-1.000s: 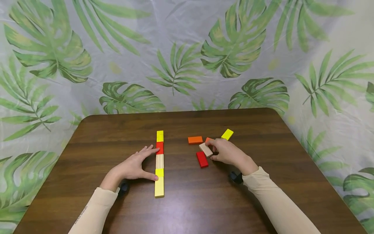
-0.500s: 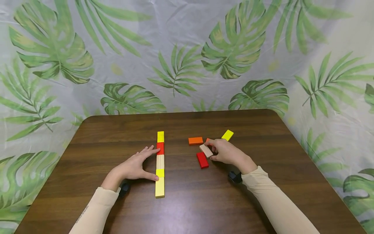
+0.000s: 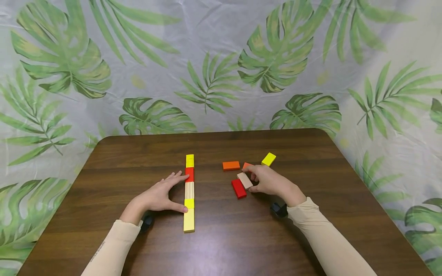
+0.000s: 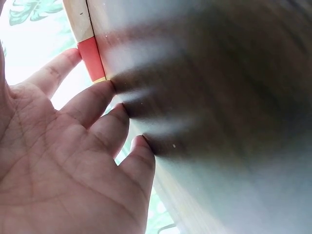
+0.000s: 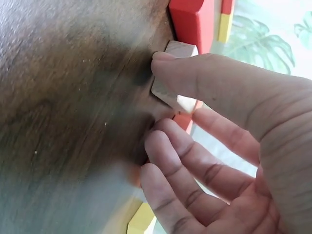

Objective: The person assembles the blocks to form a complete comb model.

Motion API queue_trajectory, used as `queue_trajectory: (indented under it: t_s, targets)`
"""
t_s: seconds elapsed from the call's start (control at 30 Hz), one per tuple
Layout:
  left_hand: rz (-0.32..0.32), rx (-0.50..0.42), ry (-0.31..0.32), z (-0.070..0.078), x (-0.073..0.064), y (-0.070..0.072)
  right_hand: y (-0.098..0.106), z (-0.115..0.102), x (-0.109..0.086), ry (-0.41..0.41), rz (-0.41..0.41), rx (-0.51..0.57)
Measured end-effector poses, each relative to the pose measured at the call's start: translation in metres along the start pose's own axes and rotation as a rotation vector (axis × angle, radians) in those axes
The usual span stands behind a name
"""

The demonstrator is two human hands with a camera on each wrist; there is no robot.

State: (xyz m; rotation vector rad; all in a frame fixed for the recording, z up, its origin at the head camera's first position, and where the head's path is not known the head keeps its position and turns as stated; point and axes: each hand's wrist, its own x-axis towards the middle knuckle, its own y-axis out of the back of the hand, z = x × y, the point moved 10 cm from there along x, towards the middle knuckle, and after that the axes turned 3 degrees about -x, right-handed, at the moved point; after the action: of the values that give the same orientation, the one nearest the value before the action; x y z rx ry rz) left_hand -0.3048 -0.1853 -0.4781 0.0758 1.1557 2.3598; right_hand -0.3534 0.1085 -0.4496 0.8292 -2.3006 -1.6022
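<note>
Plain wooden block (image 3: pixel 244 181) lies toward the table's (image 3: pixel 221 249) far edge, just beside a red block (image 3: pixel 238 188), pinched end to end by your right hand (image 3: pixel 272 182); your left hand (image 3: pixel 156 196), fingers spread, touches the block row (image 3: pixel 189 190); grasping seems the step in hand, the next move calling for a level lift

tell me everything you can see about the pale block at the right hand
The pale block is a small, flat-sided rectangular piece, unpainted and wooden in look, with faint grain. It sits slantwise, on or just above the table, close alongside the loose red block; whether those two touch is hard to tell. The right hand's grip holds it, thumb against it.
</note>
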Motion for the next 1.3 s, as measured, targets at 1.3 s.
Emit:
queue_trajectory:
  t_s: [1.3]
  targets:
    - [-0.015, 0.003, -0.001, 0.001, 0.000, 0.000, 0.009, -0.097, -0.051, 0.128, 0.200, 0.120]
